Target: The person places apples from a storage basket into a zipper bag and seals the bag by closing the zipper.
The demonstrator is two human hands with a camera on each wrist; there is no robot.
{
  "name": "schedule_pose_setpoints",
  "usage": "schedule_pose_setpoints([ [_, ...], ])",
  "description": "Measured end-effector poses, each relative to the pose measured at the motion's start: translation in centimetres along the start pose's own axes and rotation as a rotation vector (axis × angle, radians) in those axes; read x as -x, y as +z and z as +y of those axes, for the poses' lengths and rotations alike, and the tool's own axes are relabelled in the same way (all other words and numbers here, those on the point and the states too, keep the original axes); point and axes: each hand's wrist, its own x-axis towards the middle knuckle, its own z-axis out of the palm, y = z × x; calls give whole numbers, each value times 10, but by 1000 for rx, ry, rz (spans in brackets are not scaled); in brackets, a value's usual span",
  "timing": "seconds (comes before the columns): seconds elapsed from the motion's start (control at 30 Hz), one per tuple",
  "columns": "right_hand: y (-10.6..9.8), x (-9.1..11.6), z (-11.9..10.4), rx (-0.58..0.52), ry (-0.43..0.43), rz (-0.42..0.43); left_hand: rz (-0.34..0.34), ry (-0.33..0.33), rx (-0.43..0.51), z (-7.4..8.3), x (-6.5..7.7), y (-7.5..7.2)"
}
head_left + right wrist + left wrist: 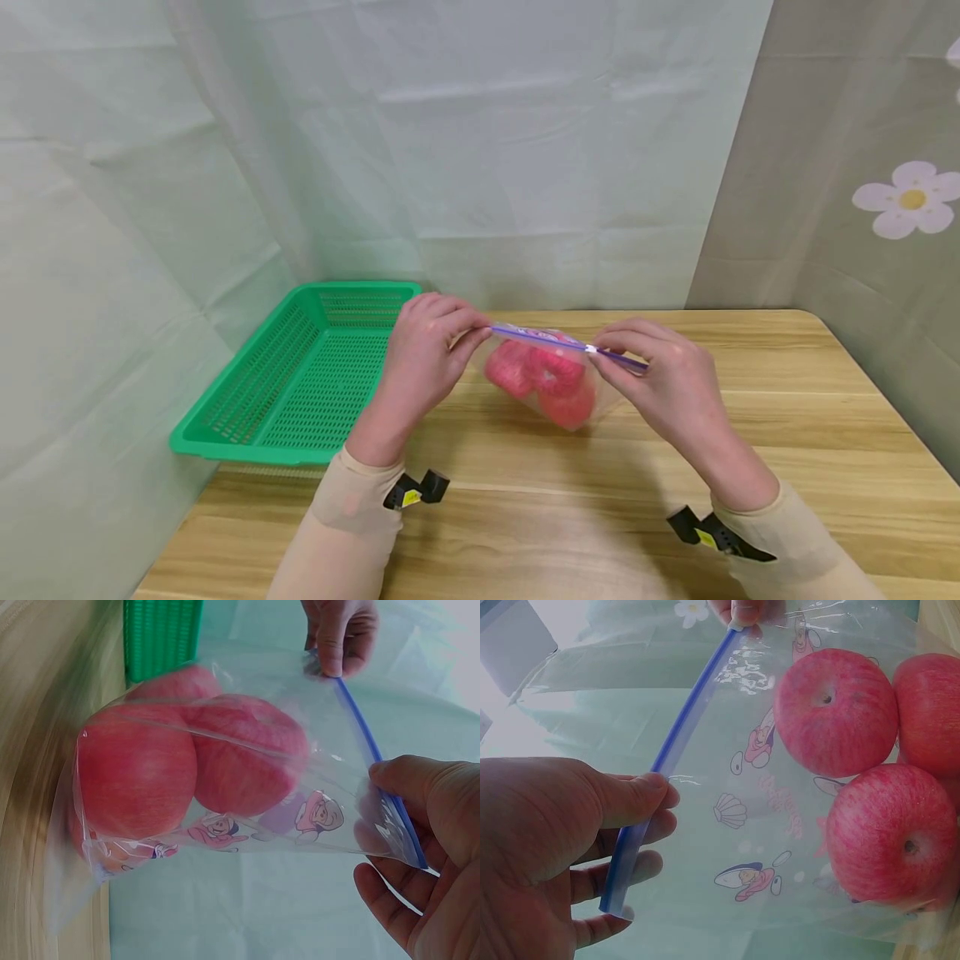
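Between both hands stretches a clear zip bag (765, 817) printed with cartoon figures and a blue zip strip (536, 337) along its top. Several red apples (566, 404) weigh down its lower part, low over the wooden table. My left hand (423, 350) pinches one end of the strip between thumb and fingers. At the other end, my right hand (667, 379) pinches the strip by a small white slider (591, 349). The left wrist view has my left thumb flat on the strip, fingers behind it. Through the film, apples (139, 772) press against one another.
A green perforated basket (292, 455) stands on the table's left side, just beyond my left forearm. The wooden table (525, 517) runs back to a pale cloth (525, 167), and cloth also hangs at both sides.
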Motion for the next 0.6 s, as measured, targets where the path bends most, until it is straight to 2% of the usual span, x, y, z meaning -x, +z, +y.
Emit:
schedule_pose_setpoints([
  [0.6, -3, 0, 6, 1, 10, 5, -4, -25, 0, -3, -1, -1],
])
